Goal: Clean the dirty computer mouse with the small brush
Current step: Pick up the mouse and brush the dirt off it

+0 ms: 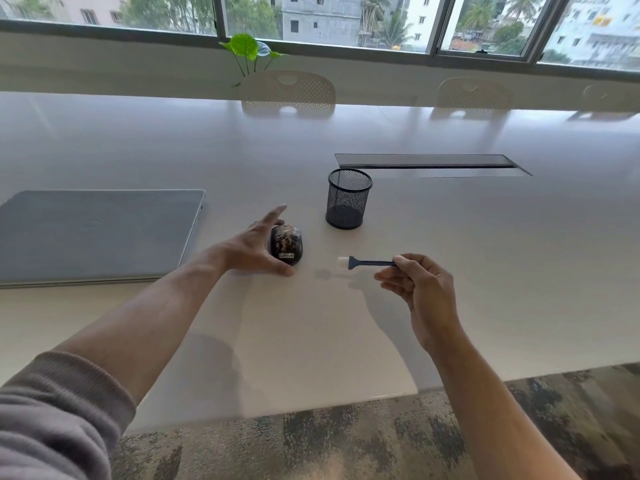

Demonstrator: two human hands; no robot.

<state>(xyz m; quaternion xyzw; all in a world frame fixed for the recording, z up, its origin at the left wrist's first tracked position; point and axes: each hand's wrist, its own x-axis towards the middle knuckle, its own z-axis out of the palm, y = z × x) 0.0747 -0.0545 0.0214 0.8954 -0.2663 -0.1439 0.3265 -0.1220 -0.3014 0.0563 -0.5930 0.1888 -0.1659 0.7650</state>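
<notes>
left hand (254,245) open — seemingly touching mouse (286,244) | right hand (420,285) pinches brush (367,262)

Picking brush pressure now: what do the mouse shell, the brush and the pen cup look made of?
Mouse: seemingly hard black plastic, smooth, with brownish grime on top.
Brush: slim dark handle, probably plastic; short white tuft, likely soft synthetic bristles.
Pen cup: black wire mesh, likely metal; you can see through its wall.
</notes>
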